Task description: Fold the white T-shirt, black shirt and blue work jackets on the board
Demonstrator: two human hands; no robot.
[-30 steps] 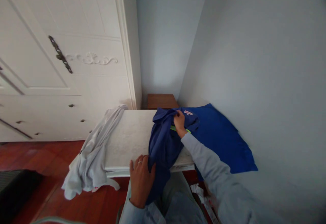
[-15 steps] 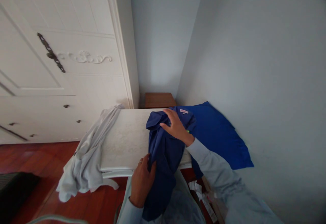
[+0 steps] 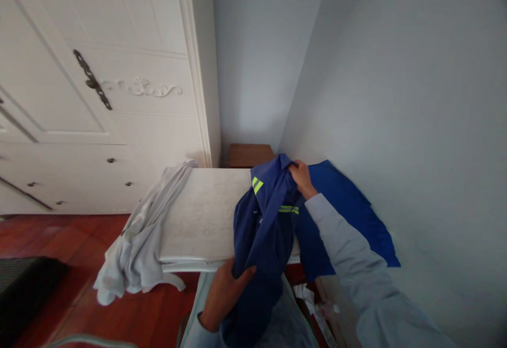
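Jacket [image 3: 263,226], navy with neon-yellow stripes, hangs stretched between our two hands over the near right edge of the white counter [image 3: 198,216]. Our right hand [image 3: 301,178] pinches its top end up high and far, by the wall; grip closed on the cloth. Our left hand [image 3: 224,295] clamps the lower end, low and close to our body, below the counter edge; thumb is seen pressed on the fabric, so grip is closed on it too. Long axis of the jacket runs from far-upper-right down to near-lower-left, tilted, most of it draped off the counter front. Left hand sits nearer to us, right hand nearer the counter top. Brighter blue cloth [image 3: 348,216] lies just right of the jacket, under our right sleeve. Grey garment [image 3: 138,242] hangs off the counter's left end, well apart.
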